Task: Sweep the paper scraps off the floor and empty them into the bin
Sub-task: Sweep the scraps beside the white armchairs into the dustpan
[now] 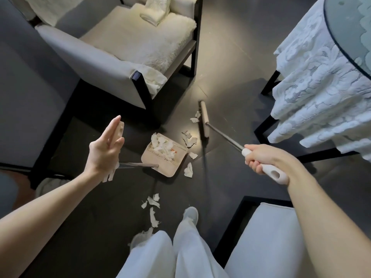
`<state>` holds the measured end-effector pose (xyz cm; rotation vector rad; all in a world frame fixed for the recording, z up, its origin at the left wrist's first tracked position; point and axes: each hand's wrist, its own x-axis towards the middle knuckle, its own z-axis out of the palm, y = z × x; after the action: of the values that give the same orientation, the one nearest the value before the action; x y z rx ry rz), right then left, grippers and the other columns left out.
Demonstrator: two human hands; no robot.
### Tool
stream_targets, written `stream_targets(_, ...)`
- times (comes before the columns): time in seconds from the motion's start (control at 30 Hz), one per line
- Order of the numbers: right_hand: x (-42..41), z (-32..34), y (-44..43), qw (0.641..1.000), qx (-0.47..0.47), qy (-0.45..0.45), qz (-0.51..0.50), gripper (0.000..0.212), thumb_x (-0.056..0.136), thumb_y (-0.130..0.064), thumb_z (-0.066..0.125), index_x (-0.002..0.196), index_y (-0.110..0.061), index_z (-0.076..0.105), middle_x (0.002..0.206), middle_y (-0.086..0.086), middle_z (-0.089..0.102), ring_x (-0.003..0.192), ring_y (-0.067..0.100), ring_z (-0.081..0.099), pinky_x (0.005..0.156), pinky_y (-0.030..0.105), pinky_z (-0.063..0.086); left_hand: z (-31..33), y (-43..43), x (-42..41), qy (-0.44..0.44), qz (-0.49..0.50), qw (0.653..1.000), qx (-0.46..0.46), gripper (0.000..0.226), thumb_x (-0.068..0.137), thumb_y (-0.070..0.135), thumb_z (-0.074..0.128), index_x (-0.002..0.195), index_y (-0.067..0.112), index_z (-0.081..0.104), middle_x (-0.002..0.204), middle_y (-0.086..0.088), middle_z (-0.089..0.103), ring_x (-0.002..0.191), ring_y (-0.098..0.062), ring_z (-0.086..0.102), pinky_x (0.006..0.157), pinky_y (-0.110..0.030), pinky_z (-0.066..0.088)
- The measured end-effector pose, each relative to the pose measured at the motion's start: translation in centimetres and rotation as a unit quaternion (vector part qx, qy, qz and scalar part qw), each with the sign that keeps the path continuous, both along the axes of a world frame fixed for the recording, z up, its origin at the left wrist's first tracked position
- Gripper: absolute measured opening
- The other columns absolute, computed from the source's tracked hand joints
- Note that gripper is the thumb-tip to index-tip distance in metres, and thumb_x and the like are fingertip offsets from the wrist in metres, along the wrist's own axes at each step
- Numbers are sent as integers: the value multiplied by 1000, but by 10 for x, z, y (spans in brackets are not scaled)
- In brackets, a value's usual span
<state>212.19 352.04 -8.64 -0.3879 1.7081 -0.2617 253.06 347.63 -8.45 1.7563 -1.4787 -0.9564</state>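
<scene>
1. Head view, the only one. Step in hand, as I judge it: sweeping scraps into the dustpan (162, 157). Roughly half done.
2. Right hand (261, 159): fingers (254, 165) clamped round the white grip of the broom (204, 121). The broom head is down on the floor (230, 177), just right of the pan mouth.
3. Left hand (106, 149): against the upright grip of the dustpan handle. Its fingers (112, 125) lie mostly straight along the grip. Cannot tell whether the thumb wraps it.
4. Scraps (188, 139):
   - a heap already inside the pan;
   - a cluster between the pan mouth and the broom head;
   - two pieces touching or just beside the far end of the broom head;
   - two pieces by the pan's right edge;
   - a loose trail near the shoe (190, 214), well apart from the pan.
5. Surroundings: a chair (128, 57) behind the pan and a cloth-draped bench (313, 77) to the right. The bin is not in view.
6. Next move, as judged: draw the broom head left to push the near cluster over the pan lip while the left hand keeps the pan steady. Then shift the pan or reach back for the trail by the feet.
7. Risk: light paper may slide past the pan's side.
</scene>
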Motion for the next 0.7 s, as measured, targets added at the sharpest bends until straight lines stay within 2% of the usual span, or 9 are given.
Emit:
stream_targets(0.07,10,-11,-23,999,-14,29,27,70,89,4,44,147,-31,31,66,5,52,37,5,40,33,15,34,2,1,8,0,11,1000,1,64,95,10,55,127,64,43,129,-13,60,90,-6,68,76,-23,53)
stream_targets(0.2,34,-42,-67,990,-24,84,108,74,88,4,41,150,-32,25,81,7,53,52,10,41,42,18,38,3,1,32,-7,35,999,-7,66,93,7,57,127,63,45,125,-18,62,58,5,56,59,-11,48)
stream_targets(0.33,62,-68,-77,937,-14,191,293,82,83,8,43,154,-22,15,136,10,49,87,25,46,83,39,50,-4,-3,56,-12,37,999,-5,67,93,6,58,126,64,46,119,-18,64,54,1,52,55,-13,47)
stream_targets(0.4,77,-78,-73,919,-2,202,339,76,84,5,44,152,-17,18,127,11,51,83,23,48,80,37,50,-9,-7,68,-7,27,1000,0,68,93,5,58,126,64,47,118,-11,66,54,1,52,55,-13,47)
stream_targets(0.47,93,-83,-63,922,26,195,334,71,88,-4,42,151,-27,21,102,10,59,73,21,50,67,32,45,-13,-13,82,-12,6,1000,5,68,93,6,58,126,64,47,113,2,68,54,0,53,55,-13,47)
stream_targets(0.53,113,-85,-45,927,59,194,315,72,87,-8,41,150,-36,21,92,10,64,73,23,51,68,32,42,-17,-18,97,-6,-12,1000,7,67,93,7,58,126,64,47,106,0,70,60,-2,61,59,-14,49)
stream_targets(0.6,137,-87,-20,949,83,159,260,79,84,-7,40,150,-42,15,81,9,61,61,20,49,62,30,41,-20,-23,117,20,-42,999,15,66,94,7,58,127,62,47,123,-3,64,98,-11,66,82,-24,53)
stream_targets(0.67,165,-86,7,970,93,130,184,82,83,-4,39,149,-46,14,74,7,56,51,15,42,56,27,38,-18,-25,140,41,-87,995,28,66,95,7,57,127,64,46,131,19,58,120,-17,47,101,-39,46)
stream_targets(0.7,179,-82,24,975,99,127,154,83,82,-3,39,148,-47,16,75,8,57,49,13,40,54,26,37,-16,-25,152,47,-114,992,33,68,95,6,56,125,66,45,128,31,55,122,-16,45,101,-37,46)
